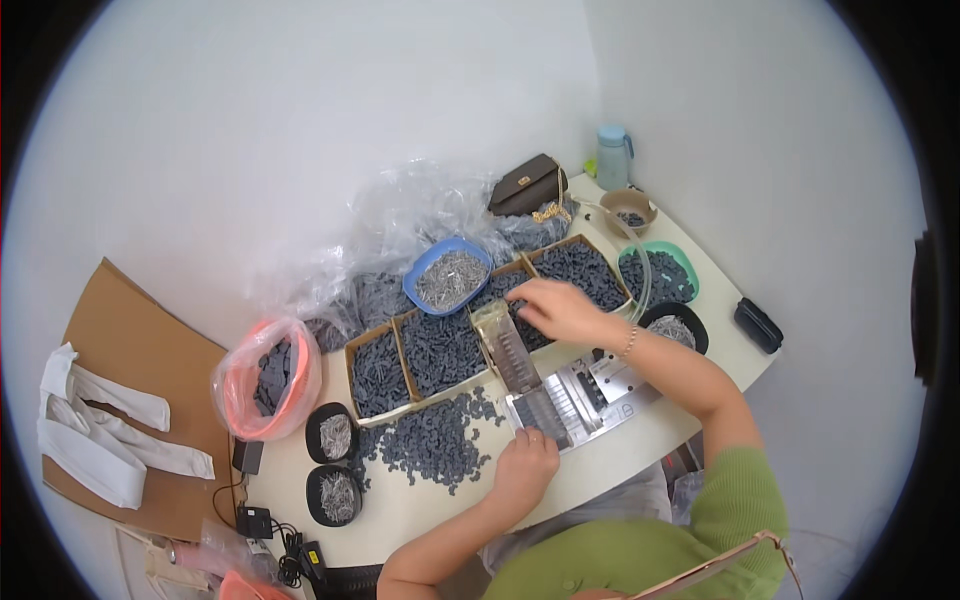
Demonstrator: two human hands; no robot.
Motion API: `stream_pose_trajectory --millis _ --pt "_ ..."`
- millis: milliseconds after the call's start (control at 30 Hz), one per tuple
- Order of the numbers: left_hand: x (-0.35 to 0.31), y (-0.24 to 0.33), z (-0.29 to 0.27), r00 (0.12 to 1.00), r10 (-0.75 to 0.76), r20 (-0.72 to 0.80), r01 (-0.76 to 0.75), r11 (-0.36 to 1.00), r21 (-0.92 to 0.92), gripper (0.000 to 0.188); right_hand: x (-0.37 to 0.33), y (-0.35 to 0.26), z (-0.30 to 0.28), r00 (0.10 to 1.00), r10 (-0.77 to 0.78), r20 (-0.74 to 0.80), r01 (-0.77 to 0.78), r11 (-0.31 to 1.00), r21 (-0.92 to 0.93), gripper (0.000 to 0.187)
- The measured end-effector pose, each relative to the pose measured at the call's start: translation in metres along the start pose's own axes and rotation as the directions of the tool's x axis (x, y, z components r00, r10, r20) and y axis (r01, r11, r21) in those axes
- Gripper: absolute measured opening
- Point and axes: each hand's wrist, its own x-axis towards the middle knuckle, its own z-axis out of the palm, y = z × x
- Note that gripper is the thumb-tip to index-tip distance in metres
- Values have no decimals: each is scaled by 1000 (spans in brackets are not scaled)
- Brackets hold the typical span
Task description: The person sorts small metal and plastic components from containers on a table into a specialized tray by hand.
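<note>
On the table lies a metal fixture point(590, 395) with a row of slots and a dark grey block at its left end. My left hand point(527, 466) is at the near edge of that block, fingers bent together; what they hold is hidden. A clear plastic chute point(510, 350), ribbed inside, rises from the block toward the divided box. Beside the far end of the chute, over the box, my right hand point(565, 311) has its fingers curled down. Whatever is between its fingertips is too small to name. The divided cardboard box point(402, 362) holds small dark grey plastic parts.
Loose grey parts point(430, 440) cover the table left of the fixture. A blue basin point(450, 250) of metal pins sits on the box. Black bowls point(333, 495), a pink basin point(243, 400), a green bowl point(690, 270), a black case point(758, 325) and a bottle point(613, 160) stand around.
</note>
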Motion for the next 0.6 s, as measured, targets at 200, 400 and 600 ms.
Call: stream_pose_trajectory --millis 200,400,600 --pt "16 -20 -13 970 -64 236 132 950 -284 9 -30 64 -38 949 232 213 -108 875 -471 37" --pt "14 -123 -54 737 -644 -202 446 690 -570 8 -28 48 -38 963 132 236 -5 880 -474 25" --pt "-42 -283 -90 425 -628 -652 624 725 -291 14 -26 49 -37 991 57 123 2 902 -432 11"
